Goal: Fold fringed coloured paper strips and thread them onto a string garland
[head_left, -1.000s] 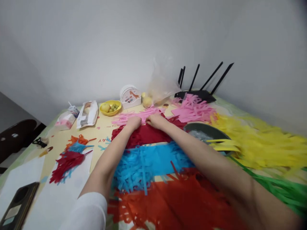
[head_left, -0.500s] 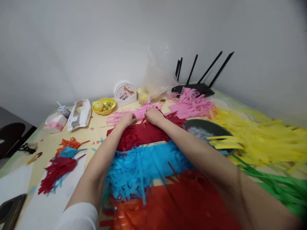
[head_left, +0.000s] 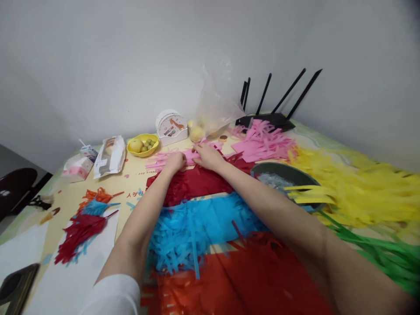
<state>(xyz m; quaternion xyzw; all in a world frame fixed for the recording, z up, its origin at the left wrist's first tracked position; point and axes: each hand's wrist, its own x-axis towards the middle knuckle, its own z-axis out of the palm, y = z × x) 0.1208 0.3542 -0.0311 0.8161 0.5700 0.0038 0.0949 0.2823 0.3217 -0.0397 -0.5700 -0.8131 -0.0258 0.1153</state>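
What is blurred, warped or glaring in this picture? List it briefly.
Head view: soft, even light, no glare or hard shadow; the orange-red fringed paper and the right forearm nearest the lens are smeared; the left hand and right hand on the pink fringed paper strip are sharper; wide-angle bending at the edges.

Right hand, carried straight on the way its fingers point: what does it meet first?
Past the pink fringed strip it touches, the right hand would likely reach the round white box first, though depth is unclear.

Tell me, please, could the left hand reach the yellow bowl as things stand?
Probably yes: the left hand rests on pink strips near the yellow bowl, with only bare table and strips between.
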